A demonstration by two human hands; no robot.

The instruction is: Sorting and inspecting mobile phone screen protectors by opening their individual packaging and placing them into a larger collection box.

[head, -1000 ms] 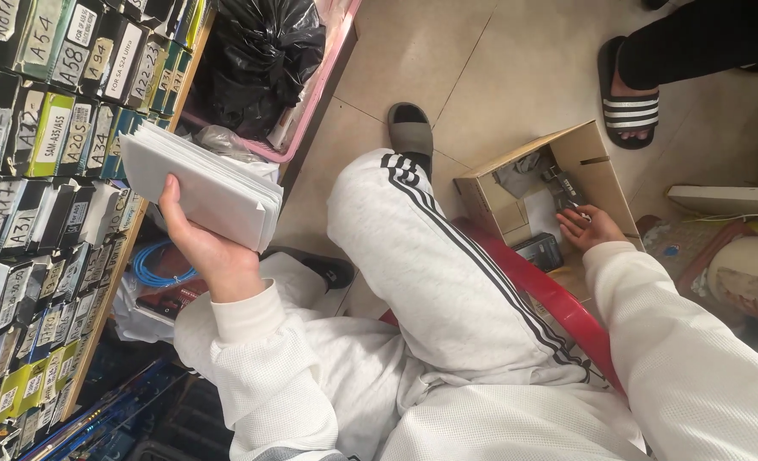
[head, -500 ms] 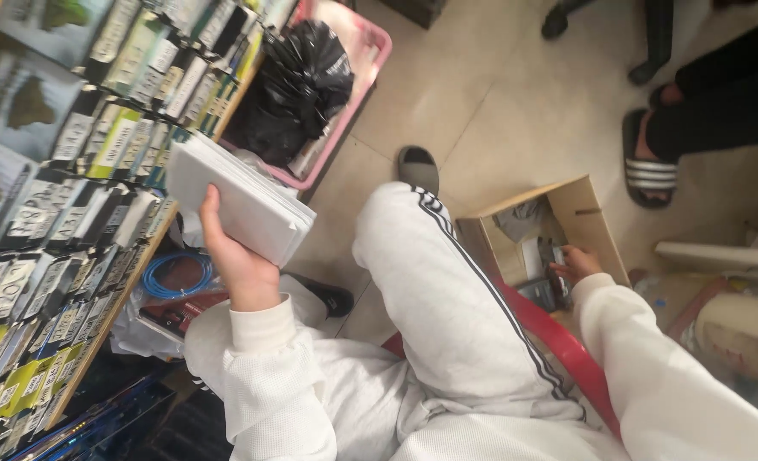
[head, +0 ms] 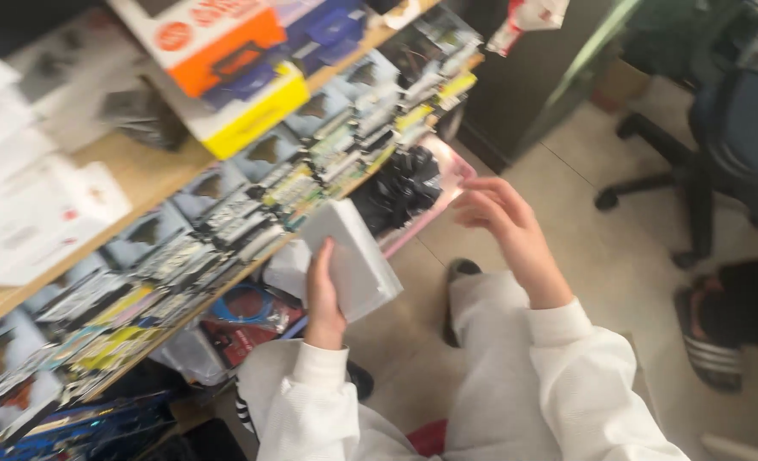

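A left hand [head: 323, 294] in a white sleeve grips a stack of flat white packets [head: 352, 258] from below, fingers wrapped up the near face, holding it tilted at the centre of the view. At two o'clock from it, the right hand [head: 507, 226] hovers open and empty, fingers spread, apart from the stack. At twelve o'clock from the stack sits a black plastic bag [head: 400, 189] in a pink bin [head: 447, 183]. From nine to eleven o'clock runs a wooden shelf [head: 153, 175] hung with rows of small carded packages [head: 251, 213]. At three o'clock, on the tiled floor [head: 601, 256], stands a dark office chair [head: 720, 145].
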